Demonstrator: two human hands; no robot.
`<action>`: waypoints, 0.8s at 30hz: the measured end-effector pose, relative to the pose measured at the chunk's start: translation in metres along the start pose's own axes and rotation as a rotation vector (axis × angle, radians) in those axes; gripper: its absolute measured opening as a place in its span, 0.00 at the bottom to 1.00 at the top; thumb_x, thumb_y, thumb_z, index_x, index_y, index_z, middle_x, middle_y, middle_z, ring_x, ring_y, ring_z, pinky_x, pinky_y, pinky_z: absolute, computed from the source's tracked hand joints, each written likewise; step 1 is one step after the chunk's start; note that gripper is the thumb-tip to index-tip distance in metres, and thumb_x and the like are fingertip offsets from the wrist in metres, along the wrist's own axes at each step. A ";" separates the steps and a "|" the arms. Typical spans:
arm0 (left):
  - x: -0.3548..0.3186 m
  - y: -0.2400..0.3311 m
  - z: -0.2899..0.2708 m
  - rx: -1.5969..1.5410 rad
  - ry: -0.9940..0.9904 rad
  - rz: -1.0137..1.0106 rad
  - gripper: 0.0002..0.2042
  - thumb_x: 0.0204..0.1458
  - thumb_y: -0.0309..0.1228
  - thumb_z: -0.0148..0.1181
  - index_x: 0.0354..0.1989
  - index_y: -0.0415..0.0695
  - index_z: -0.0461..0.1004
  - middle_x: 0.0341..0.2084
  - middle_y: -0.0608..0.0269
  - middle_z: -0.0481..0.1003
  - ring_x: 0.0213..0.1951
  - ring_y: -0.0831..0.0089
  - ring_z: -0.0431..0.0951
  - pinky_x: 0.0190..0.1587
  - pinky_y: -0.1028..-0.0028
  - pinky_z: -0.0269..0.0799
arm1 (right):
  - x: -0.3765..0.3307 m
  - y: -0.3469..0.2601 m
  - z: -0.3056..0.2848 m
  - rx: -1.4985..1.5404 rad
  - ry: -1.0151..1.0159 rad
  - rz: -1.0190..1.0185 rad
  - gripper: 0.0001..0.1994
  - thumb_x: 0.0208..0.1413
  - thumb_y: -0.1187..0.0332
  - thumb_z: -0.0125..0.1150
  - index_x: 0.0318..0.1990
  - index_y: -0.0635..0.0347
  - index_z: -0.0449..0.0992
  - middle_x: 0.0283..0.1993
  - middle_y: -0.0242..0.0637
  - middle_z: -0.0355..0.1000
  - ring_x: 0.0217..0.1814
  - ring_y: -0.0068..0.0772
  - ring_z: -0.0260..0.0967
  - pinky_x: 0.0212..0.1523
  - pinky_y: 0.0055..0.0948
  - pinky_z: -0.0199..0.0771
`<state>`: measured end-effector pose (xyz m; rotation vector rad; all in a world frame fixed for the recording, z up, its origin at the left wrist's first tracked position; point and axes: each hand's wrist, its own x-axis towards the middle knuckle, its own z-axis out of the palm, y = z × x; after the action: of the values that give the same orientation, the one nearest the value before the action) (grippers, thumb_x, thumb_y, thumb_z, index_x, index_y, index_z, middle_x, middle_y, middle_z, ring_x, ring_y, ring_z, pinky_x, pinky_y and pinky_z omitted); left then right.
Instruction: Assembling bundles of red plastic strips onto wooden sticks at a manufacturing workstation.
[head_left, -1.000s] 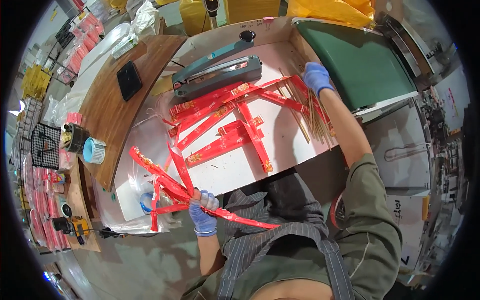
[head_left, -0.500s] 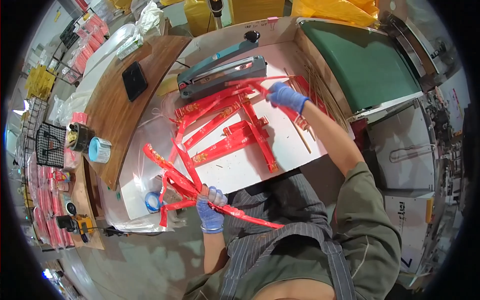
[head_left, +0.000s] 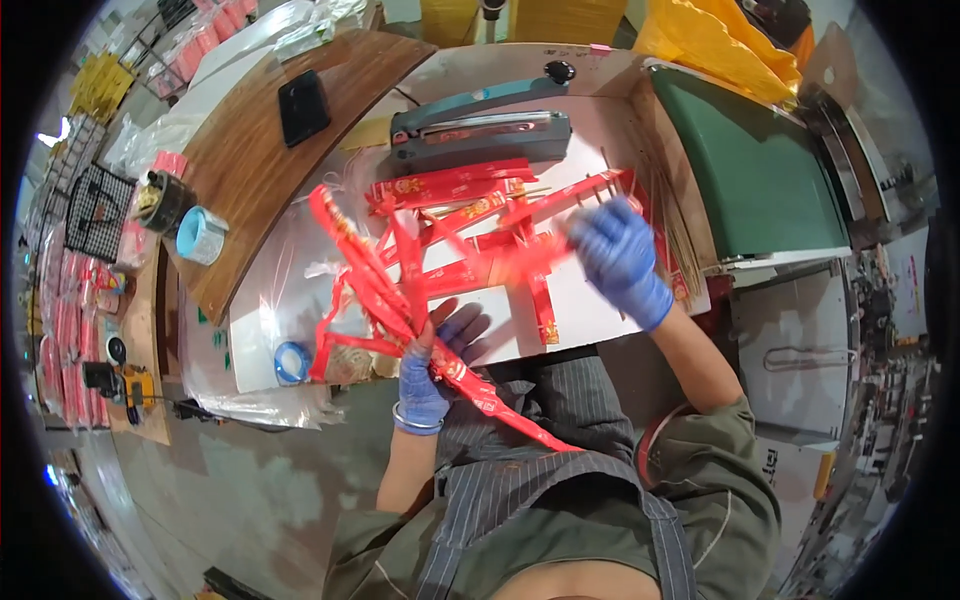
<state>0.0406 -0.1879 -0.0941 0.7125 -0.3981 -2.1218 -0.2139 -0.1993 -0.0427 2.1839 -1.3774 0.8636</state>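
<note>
My left hand point(head_left: 432, 362), in a blue glove, holds a bundle of printed red plastic strips point(head_left: 375, 290) near the table's front edge. Its thumb clamps the bundle against the palm while the other fingers are partly spread; the strips' lower end trails over my striped apron. My right hand point(head_left: 622, 258), also gloved in blue, is over the right half of the table. Its fingers pinch a red strip point(head_left: 520, 262), which stretches leftward and is smeared by motion. Beneath it, more red wrappers point(head_left: 450, 185) lie crisscrossed on the white tabletop point(head_left: 490, 318).
A grey heat sealer point(head_left: 480, 135) stands behind the wrappers. Thin sticks point(head_left: 672, 225) lie along the right wooden wall, beside a green surface point(head_left: 750, 170). On the left, a brown board point(head_left: 260, 150) bears a black phone point(head_left: 303, 108) and a blue tape roll point(head_left: 201, 236); another tape roll point(head_left: 292, 362) lies lower.
My right hand has come nearer and lower from beside the sealer, bringing a red strip toward the bundle. My left hand's fingers have loosened and spread around the bundle. The view has shifted slightly.
</note>
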 end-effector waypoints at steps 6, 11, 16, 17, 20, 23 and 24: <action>-0.020 0.008 -0.004 0.028 -0.189 -0.391 0.27 0.47 0.38 0.51 0.53 0.39 0.53 0.39 0.46 0.68 0.36 0.62 0.73 0.36 0.68 0.72 | -0.010 -0.050 0.008 0.082 -0.315 -0.286 0.19 0.33 0.64 0.51 0.40 0.45 0.71 0.33 0.24 0.62 0.34 0.27 0.56 0.32 0.25 0.60; -0.027 0.006 -0.021 0.250 -0.354 -0.175 0.22 0.44 0.29 0.52 0.48 0.38 0.57 0.25 0.54 0.70 0.18 0.74 0.66 0.20 0.77 0.62 | 0.004 -0.052 0.020 0.170 -0.192 -0.318 0.21 0.33 0.65 0.55 0.42 0.47 0.69 0.36 0.27 0.61 0.32 0.27 0.57 0.32 0.26 0.60; -0.034 0.005 -0.015 0.127 -0.218 0.005 0.25 0.38 0.24 0.58 0.48 0.40 0.58 0.34 0.50 0.67 0.15 0.80 0.59 0.17 0.81 0.57 | 0.029 -0.013 0.019 0.631 0.328 0.804 0.13 0.49 0.60 0.50 0.36 0.60 0.67 0.24 0.31 0.63 0.28 0.23 0.62 0.26 0.19 0.62; -0.035 0.004 -0.019 0.126 -0.222 0.006 0.25 0.38 0.24 0.58 0.48 0.40 0.58 0.34 0.50 0.67 0.15 0.80 0.59 0.17 0.81 0.57 | 0.035 -0.012 0.006 1.091 0.200 1.036 0.14 0.51 0.58 0.48 0.33 0.61 0.67 0.21 0.29 0.63 0.26 0.19 0.62 0.23 0.16 0.61; -0.034 0.000 -0.022 0.174 -0.220 0.006 0.24 0.38 0.23 0.58 0.47 0.41 0.59 0.36 0.48 0.67 0.15 0.81 0.59 0.16 0.81 0.56 | 0.037 0.005 -0.011 1.227 -0.254 1.040 0.12 0.50 0.61 0.51 0.25 0.62 0.68 0.16 0.26 0.60 0.17 0.15 0.58 0.16 0.14 0.57; -0.037 -0.002 -0.021 0.188 -0.197 0.026 0.23 0.39 0.23 0.57 0.47 0.42 0.60 0.35 0.48 0.67 0.15 0.81 0.60 0.16 0.81 0.56 | 0.038 0.008 -0.002 1.053 -0.221 0.847 0.11 0.49 0.64 0.53 0.23 0.63 0.67 0.16 0.26 0.59 0.16 0.15 0.56 0.16 0.18 0.56; -0.037 -0.002 -0.021 0.190 -0.179 0.025 0.23 0.39 0.23 0.57 0.47 0.42 0.60 0.34 0.49 0.68 0.16 0.81 0.60 0.16 0.81 0.56 | 0.041 0.006 0.001 0.936 -0.114 0.676 0.11 0.49 0.65 0.53 0.22 0.63 0.67 0.15 0.26 0.58 0.16 0.15 0.55 0.16 0.21 0.56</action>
<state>0.0699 -0.1574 -0.0985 0.6218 -0.7099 -2.1497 -0.2063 -0.2293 -0.0146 2.3836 -2.1150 1.9741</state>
